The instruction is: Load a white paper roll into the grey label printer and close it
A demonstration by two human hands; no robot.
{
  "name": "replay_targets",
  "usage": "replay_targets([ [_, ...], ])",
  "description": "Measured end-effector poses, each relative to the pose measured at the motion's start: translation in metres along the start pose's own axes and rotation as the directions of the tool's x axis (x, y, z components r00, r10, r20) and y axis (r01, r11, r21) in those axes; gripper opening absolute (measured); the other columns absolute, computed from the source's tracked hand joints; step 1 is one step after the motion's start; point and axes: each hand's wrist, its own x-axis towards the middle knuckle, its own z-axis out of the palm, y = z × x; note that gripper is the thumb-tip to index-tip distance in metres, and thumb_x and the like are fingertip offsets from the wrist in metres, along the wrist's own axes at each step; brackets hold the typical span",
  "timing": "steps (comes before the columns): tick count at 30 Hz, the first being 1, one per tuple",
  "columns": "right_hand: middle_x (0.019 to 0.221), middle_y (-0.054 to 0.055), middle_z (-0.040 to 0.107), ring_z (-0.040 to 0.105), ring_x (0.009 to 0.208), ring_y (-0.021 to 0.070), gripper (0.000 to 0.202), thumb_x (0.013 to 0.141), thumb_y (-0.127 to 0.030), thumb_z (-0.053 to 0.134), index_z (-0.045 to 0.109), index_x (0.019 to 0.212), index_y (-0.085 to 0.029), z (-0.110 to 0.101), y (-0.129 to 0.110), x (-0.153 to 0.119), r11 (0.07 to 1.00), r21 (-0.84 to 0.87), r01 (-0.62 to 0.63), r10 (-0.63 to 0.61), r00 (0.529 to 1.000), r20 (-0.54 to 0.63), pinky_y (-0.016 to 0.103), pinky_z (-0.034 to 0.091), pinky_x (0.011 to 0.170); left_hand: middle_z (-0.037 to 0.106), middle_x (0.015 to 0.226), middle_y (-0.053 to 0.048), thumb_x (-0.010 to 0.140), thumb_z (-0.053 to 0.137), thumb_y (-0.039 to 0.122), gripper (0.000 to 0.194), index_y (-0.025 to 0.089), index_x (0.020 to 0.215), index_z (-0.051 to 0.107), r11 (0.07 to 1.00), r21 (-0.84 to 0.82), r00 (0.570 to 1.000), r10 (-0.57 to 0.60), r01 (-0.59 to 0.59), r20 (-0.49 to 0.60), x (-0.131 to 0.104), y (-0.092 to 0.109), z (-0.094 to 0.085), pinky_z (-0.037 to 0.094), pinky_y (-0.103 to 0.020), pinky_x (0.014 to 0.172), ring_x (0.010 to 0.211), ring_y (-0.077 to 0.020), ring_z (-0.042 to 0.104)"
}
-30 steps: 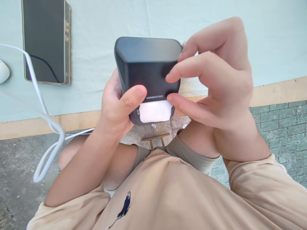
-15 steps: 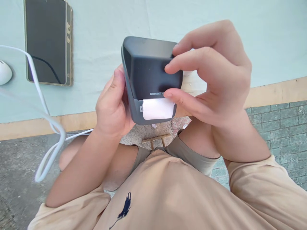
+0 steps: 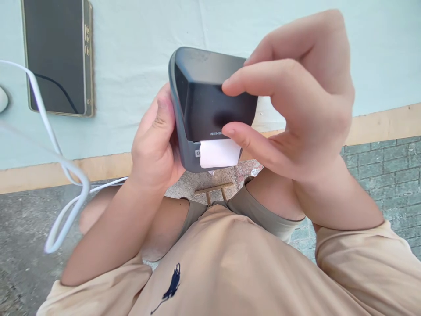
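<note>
A dark grey label printer (image 3: 207, 103) with a glossy black lid is held up above the table's front edge, slightly tilted. A blank white label strip (image 3: 219, 153) sticks out of its front slot, below partly covered brand lettering. My left hand (image 3: 156, 140) is wrapped round the printer's left side, thumb along the edge, its other fingers hidden behind. Over the lid's right part hovers my right hand (image 3: 305, 96), thumb and forefinger spread with a gap between them. Whether those fingertips touch the lid I cannot tell.
On the pale blue tablecloth (image 3: 138, 39) at the left lies a phone (image 3: 55, 52) in a case. A white cable (image 3: 49, 118) loops over the table's edge beside it. Part of a white rounded object (image 3: 3, 100) shows at the far left. Below is a small wooden stool (image 3: 213, 188).
The printer has shifted slightly right and turned a little. My right hand has moved slightly right and up, its thumb and forefinger still apart over the lid.
</note>
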Motion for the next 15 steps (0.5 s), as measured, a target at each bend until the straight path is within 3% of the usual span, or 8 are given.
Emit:
replay_targets([
  [3,0.103,0.005,0.059,0.058,0.098,0.0154,0.023,0.088,-0.035,0.054,0.062,0.107,-0.023,0.001,0.005,-0.002,0.994,0.029,0.103,-0.102,0.994,-0.027,0.037,0.048,0.092,0.068,0.097,-0.001,0.095,0.042,0.042,0.037,0.015,0.111,0.063,1.0,-0.008,1.0,-0.003,0.003,-0.002,0.0,0.0,0.001,0.029,-0.055,0.124,0.141,-0.023,0.044],
  [6,0.112,0.004,0.058,0.056,0.107,0.0141,0.028,0.087,-0.035,0.056,0.06,0.112,-0.023,0.001,0.007,-0.003,0.985,0.043,0.167,-0.167,0.986,-0.004,0.036,0.048,0.098,0.07,0.094,-0.003,0.095,0.042,0.032,0.03,0.015,0.108,0.063,0.998,-0.052,0.996,-0.031,0.027,-0.083,-0.001,0.001,0.001,0.035,-0.055,0.122,0.14,-0.0238,0.046],
  [8,0.116,0.004,0.057,0.055,0.111,0.0133,0.029,0.087,-0.033,0.054,0.058,0.114,-0.023,0.0,0.005,-0.002,0.987,0.048,0.15,-0.151,0.988,0.016,0.035,0.048,0.102,0.069,0.09,-0.003,0.094,0.04,0.025,0.027,0.014,0.106,0.062,0.995,-0.088,0.992,-0.047,0.037,-0.118,-0.002,0.001,0.001,0.036,-0.056,0.121,0.14,-0.0235,0.045],
  [11,0.113,0.004,0.057,0.056,0.106,0.0131,0.024,0.087,-0.029,0.049,0.058,0.109,-0.024,-0.002,0.001,0.002,0.993,0.072,0.091,-0.09,0.996,-0.007,0.034,0.048,0.099,0.068,0.087,-0.003,0.092,0.041,0.03,0.027,0.014,0.102,0.06,0.997,-0.055,0.994,-0.062,0.057,-0.091,-0.001,0.003,-0.001,0.034,-0.058,0.121,0.143,-0.0252,0.041],
  [15,0.095,0.005,0.055,0.055,0.095,0.0156,0.024,0.085,-0.035,0.049,0.062,0.103,-0.026,-0.003,-0.005,0.007,0.998,0.058,-0.002,0.004,1.0,-0.03,0.035,0.049,0.089,0.063,0.113,-0.004,0.091,0.031,0.041,0.039,0.014,0.1,0.058,0.986,0.155,0.992,-0.043,0.062,-0.122,0.004,0.005,-0.006,0.033,-0.063,0.118,0.152,-0.0302,0.021],
])
